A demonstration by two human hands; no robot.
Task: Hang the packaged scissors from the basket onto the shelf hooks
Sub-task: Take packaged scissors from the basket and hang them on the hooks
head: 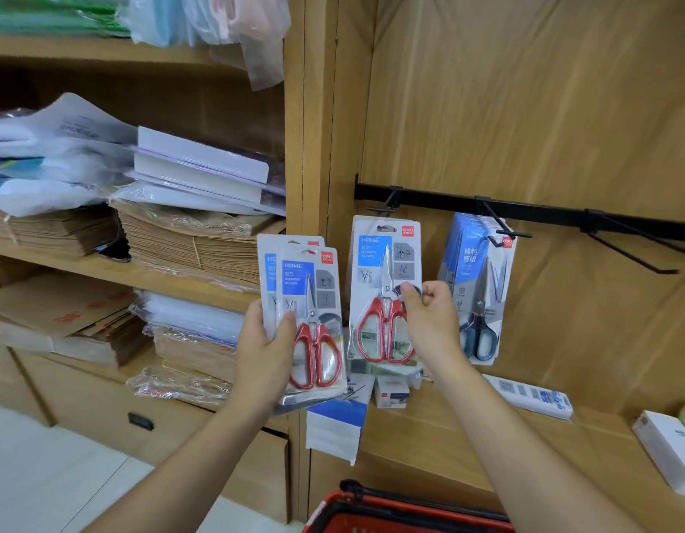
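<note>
The right hand (433,321) pinches a clear-fronted white card pack of red-handled scissors (379,271) at its right edge. The thumb is pressed on the front beside the blade pivot and the fingers are curled behind. The pack is held upright against the pale wooden back panel (525,109). Its top edge sits just under the leftmost black wire hook (385,205) of the black metal rail (544,211). Whether the hang hole is on the hook cannot be told.

The left hand (262,352) grips two more packs of red-handled scissors (306,286), stacked one behind the other. Its thumb lies across the front card and its fingers wrap the left edge. These packs are held upright just left of the single pack and lower, in front of the wooden upright between the shelf bays.

To the right of the right hand, a bunch of blue-and-white packs of dark-handled scissors (475,271) hangs on the second hook (502,225). A third hook (637,255) sticks out farther right.

The red plastic basket (390,509) sits at the bottom edge, below both forearms. Small white boxes (390,394) rest on the wooden ledge (448,428) under the hanging packs. Stacks of brown paper envelopes (187,244) fill the left shelves.
</note>
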